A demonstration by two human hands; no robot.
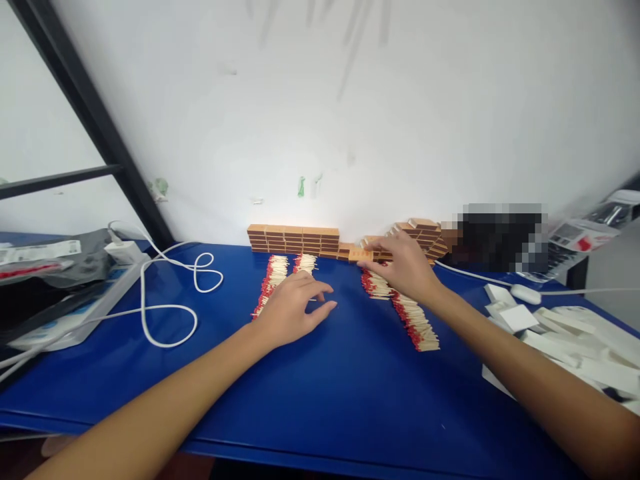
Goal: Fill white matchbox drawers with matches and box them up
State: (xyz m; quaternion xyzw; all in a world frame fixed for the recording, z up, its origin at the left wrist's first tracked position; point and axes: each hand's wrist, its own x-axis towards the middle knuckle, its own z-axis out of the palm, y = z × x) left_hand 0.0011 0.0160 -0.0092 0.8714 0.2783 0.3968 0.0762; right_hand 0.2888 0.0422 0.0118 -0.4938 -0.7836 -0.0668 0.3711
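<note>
My right hand [406,263] reaches to the back of the table, its thumb and finger closed on the end of a small orange matchbox [359,255]. My left hand [295,307] hovers over the table with thumb and fingers apart, holding nothing I can see. Beneath and beyond it lie two rows of red-tipped matches [277,272]. Two more match rows [416,323] lie below and beside my right hand, partly covered by it. Matchboxes stand stacked against the wall in a neat block [295,239], and a looser pile [425,237] leans behind my right hand.
White cables [170,343] loop across the left of the blue table [320,400]. A white charger [125,252] and plastic packages [85,267] sit at far left. White paper pieces [565,347] heap at right, with a blurred dark item [500,237] behind them.
</note>
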